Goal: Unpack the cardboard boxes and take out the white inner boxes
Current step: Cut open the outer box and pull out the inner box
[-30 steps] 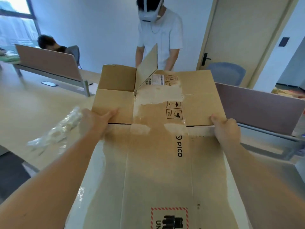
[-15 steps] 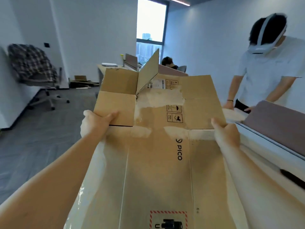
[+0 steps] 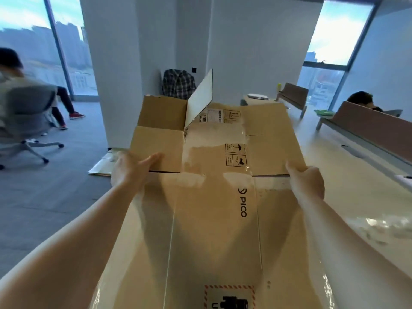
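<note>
I carry a flattened brown cardboard box [image 3: 214, 219] marked PICO out in front of me, its end flaps spread and one flap standing up. My left hand [image 3: 131, 172] grips its left edge, thumb on top of the left flap. My right hand [image 3: 308, 181] grips the right edge, fingers curled round the right flap. No white inner box is in view.
A pale long table [image 3: 347, 175] with brown dividers runs along the right, with crumpled clear plastic [image 3: 383, 228] on it. Flat cardboard [image 3: 101, 167] lies on the grey floor by a white pillar [image 3: 111, 70]. A seated person on a wheeled chair [image 3: 26, 121] is at the left.
My view has swung left across the room, away from the standing person with the headset toward the pillar and windows. Both hands keep the same grip on the box.
</note>
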Motion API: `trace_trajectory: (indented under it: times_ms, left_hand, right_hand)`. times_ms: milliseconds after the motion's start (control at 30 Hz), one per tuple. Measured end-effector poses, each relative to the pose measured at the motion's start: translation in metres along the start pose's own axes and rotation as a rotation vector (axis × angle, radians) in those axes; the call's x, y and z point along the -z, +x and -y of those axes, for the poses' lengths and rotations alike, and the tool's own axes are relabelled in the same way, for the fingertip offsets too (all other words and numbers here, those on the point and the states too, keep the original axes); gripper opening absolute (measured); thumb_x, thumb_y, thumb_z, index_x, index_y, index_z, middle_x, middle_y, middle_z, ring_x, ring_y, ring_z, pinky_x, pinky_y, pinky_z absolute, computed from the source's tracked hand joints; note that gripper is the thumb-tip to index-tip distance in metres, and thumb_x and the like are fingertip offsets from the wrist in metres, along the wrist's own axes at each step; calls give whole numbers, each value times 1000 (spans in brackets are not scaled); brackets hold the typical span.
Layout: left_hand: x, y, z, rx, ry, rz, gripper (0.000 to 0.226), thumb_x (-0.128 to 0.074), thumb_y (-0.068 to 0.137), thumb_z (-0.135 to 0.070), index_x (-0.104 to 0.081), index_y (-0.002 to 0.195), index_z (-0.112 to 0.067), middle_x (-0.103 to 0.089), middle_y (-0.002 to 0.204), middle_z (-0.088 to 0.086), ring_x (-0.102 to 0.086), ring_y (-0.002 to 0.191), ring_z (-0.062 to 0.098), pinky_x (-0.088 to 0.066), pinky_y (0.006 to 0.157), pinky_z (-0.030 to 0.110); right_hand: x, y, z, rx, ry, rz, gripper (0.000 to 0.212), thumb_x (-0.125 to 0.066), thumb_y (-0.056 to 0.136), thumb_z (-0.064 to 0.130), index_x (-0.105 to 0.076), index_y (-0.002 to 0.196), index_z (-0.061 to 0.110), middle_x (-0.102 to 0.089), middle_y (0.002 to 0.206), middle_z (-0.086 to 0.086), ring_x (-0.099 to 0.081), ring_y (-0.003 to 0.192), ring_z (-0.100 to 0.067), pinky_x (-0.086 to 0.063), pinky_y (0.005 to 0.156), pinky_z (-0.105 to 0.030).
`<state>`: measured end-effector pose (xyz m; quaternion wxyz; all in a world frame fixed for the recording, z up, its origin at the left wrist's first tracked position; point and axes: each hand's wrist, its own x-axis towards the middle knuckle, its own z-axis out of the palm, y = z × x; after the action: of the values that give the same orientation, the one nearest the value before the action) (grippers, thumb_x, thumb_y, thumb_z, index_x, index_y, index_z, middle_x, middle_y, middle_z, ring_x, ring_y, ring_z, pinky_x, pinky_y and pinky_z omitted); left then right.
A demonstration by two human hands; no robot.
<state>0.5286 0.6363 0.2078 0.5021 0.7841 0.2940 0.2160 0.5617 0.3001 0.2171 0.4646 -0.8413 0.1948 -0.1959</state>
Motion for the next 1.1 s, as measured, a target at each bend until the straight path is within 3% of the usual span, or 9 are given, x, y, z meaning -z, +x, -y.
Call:
trace_trajectory:
  times_ms: [133,400,533,733,933,1100]
  left_hand:
    - [43,76,19,6,24,-88,81,-71,68,-58,-42,119,-1,-57,116,18,-56,105,35,-43,77,38]
    - [85,191,59,84,72,-237,84,-71,70,-54,-37,121,2,-55,118,21,-54,106,37,-41,76,38]
    - [79,260,71,110,99,-276,84,-71,70,-55,-37,120,2,-55,118,22,-54,106,37,-42,77,39]
    - [44,398,64,136,90,-299,92,-72,65,-61,-35,123,1,-56,115,19,-57,101,36,-49,82,43]
    - [23,525,40,126,66,-323,88,-72,68,-57,-34,123,0,-54,117,18,-55,105,34,-45,80,39]
    - [16,623,50,155,77,-337,86,-72,67,-59,-36,119,-2,-55,114,17,-56,103,34,-47,81,41]
  right_hand:
    - [-98,1,49,22,14,89,52,-50,89,49,-52,110,1,-61,100,-14,-54,78,-28,-40,65,-34]
    - [-251,16,125,92,-23,224,49,-48,91,46,-47,112,3,-50,95,-9,-48,81,-27,-39,70,-35]
    - [-330,44,149,106,-7,275,50,-48,90,49,-49,109,3,-58,101,-14,-54,84,-31,-41,68,-36]
    - [-449,122,208,108,-14,301,51,-47,91,49,-48,109,2,-50,92,-10,-49,80,-28,-38,69,-35]
    - [-550,191,280,135,-9,316,54,-47,90,50,-48,112,1,-58,107,-16,-49,82,-28,-40,73,-38]
    - [-635,218,323,148,-32,335,53,-46,90,51,-50,111,2,-58,108,-16,-49,82,-28,-40,71,-36]
